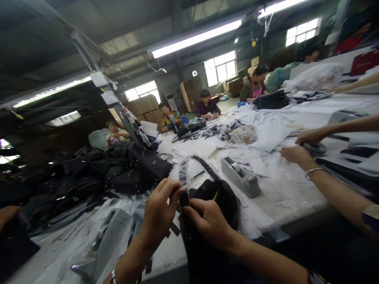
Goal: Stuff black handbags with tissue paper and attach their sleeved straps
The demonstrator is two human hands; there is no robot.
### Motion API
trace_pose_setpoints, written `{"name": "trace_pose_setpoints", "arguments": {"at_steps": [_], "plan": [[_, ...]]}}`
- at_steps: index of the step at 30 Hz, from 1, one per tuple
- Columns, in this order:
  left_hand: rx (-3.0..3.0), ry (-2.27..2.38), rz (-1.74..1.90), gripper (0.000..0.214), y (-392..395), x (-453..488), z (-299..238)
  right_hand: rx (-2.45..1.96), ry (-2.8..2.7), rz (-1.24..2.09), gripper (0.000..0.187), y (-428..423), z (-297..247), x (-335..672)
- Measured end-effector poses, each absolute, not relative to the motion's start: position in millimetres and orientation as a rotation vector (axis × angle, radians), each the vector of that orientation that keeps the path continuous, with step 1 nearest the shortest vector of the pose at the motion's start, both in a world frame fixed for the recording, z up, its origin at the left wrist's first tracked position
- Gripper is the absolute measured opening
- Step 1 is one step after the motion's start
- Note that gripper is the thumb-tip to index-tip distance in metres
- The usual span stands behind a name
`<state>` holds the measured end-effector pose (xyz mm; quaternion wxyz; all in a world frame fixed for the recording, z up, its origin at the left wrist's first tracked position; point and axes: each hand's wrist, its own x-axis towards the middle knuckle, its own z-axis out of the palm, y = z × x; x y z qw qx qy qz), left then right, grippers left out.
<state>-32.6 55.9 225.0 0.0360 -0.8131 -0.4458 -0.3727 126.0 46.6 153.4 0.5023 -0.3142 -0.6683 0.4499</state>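
Note:
A black handbag (204, 256) hangs over the near table edge in front of me, its opening toward the table. Its arched handle (207, 167) is partly covered in clear wrap. My left hand (161, 207) pinches the near end of that handle between thumb and fingers. Just to its right, my right hand (211, 221) is closed on the same black handle end, against the bag's side. The fingertips of both hands nearly meet there. Whether a small piece of tape or wrap is also between them, I cannot make out.
One grey tape dispenser (241, 177) stands right of the bag, another (103, 244) at lower left. Black bags (118, 169) are heaped on the left. White sheets (269, 136) litter the table. A co-worker's hands (299, 154) work at the right; several people sit further back.

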Motion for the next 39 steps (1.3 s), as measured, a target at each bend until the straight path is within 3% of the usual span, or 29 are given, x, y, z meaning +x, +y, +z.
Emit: {"name": "trace_pose_setpoints", "arguments": {"at_steps": [4, 8, 10, 14, 16, 21, 28, 32, 36, 39], "plan": [[-2.611, -1.075, -0.984, 0.012, 53.1, -42.4, 211.3, -0.767, -1.542, 1.139, 0.033, 50.2, 152.1, 126.7], [-2.791, -1.302, -1.084, 0.015, 42.5, -55.4, 198.1, -0.787, -1.621, 1.110, 0.030, 47.5, 152.0, 134.4], [-2.761, -1.601, -1.352, 0.015, 38.5, -55.0, 195.9, -0.865, -1.763, 1.023, 0.027, 42.7, 150.1, 139.5], [-2.446, -2.166, -2.172, 0.051, 37.7, -32.6, 201.0, -1.125, -2.035, 0.745, 0.021, 34.7, 139.6, 143.7], [-2.513, -2.284, -2.303, 0.055, 38.3, -17.8, 204.4, -1.175, -2.118, 0.641, 0.015, 35.0, 132.6, 142.7], [-2.867, -2.066, -2.024, 0.036, 31.0, -5.3, 192.2, -1.138, -2.107, 0.396, 0.013, 40.6, 113.7, 140.8], [-2.598, -2.028, -1.900, 0.025, 14.4, -21.3, 125.5, -0.977, -2.009, 0.188, 0.030, 34.0, 107.8, 146.0], [-2.308, -2.001, -1.717, 0.024, 4.3, -29.6, 91.4, -0.752, -1.959, 0.071, 0.013, 27.8, 109.4, 177.9], [-2.422, -1.688, -1.424, 0.034, 5.9, -41.4, 91.6, -0.981, -1.770, -0.068, 0.039, 24.8, 78.2, 220.8], [-2.704, -1.269, -1.120, 0.037, 20.4, -41.9, 106.6, -1.271, -1.556, 0.245, 0.052, 25.2, 49.5, 238.2]]}}
